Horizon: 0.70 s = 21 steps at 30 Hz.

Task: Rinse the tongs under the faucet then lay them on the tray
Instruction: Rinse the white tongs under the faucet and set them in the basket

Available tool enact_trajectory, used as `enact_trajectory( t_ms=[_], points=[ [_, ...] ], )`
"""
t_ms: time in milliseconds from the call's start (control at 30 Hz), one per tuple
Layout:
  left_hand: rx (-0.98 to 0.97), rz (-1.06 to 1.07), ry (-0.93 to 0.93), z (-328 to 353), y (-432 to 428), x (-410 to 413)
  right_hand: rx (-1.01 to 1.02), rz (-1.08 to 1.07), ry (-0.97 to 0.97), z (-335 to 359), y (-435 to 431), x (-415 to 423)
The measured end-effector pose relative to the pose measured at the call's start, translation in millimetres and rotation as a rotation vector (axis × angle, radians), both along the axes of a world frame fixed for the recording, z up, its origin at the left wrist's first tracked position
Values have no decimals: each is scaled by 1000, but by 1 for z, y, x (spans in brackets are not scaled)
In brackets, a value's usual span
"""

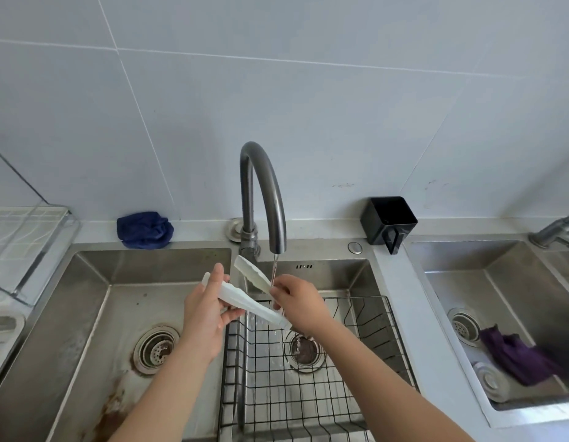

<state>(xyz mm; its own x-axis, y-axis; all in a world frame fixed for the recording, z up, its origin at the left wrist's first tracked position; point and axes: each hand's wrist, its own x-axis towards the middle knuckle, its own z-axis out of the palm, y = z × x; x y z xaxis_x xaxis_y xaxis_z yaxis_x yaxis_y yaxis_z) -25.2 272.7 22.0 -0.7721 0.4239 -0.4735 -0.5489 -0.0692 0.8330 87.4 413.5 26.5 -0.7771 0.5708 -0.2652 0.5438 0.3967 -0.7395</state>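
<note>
White plastic tongs (245, 296) are spread in a V over the divider between two sink basins. My left hand (206, 311) grips the lower arm of the tongs. My right hand (297, 303) pinches the upper arm near its hinge end. A thin stream of water falls from the grey arched faucet (264, 193) onto the tongs between my hands. A pale tray (9, 323) shows at the far left edge, partly cut off.
A black wire basket (356, 352) sits in the right basin. A blue cloth (144, 230) lies behind the left basin (85, 314), a black cup (388, 223) on the ledge. A clear dish rack (25, 247) stands left. A third sink (512, 314) holds a purple cloth (516, 355).
</note>
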Motion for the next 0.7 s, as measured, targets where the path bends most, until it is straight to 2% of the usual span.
enact_trajectory(
  t_ms=[167, 333, 467, 567, 700],
  points=[
    [1, -75, -156, -5, 21, 9, -71, 46, 25, 7, -2, 31],
    [74, -34, -346, -6, 39, 19, 227, 180, -36, -1, -5, 52],
    [109, 22, -297, -1, 50, 16, 281, 175, 41, -3, -9, 66],
    [79, -38, -204, 1, 51, 18, 124, 82, 56, -3, -6, 75],
    [188, -135, -307, 3, 45, 21, -290, -43, 149, -2, 1, 81]
  ],
)
